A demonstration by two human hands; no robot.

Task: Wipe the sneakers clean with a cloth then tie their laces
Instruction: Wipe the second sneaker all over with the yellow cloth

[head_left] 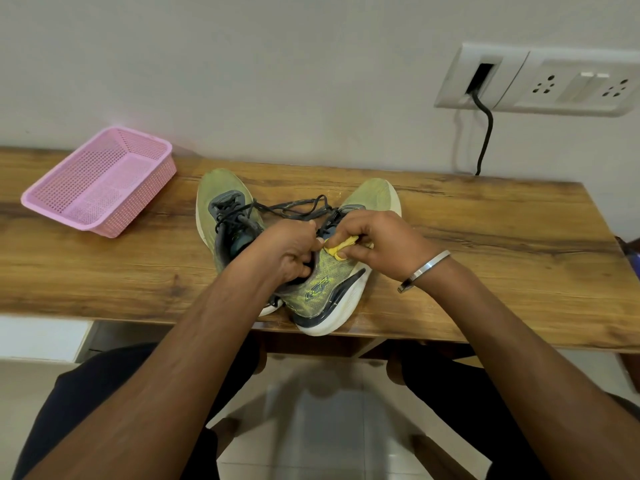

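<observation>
Two green sneakers with white soles stand on the wooden table, toes toward the wall. The left sneaker has loose dark laces trailing across to the right sneaker. My left hand grips the right sneaker's collar, fingers curled into its opening. My right hand pinches a small yellow cloth against the upper side of that sneaker, near its tongue. The right sneaker's heel juts slightly over the table's front edge.
A pink perforated plastic basket sits at the table's back left. A wall socket plate with a black cable hangs behind the table at right. A metal bangle is on my right wrist. My knees are below the table edge.
</observation>
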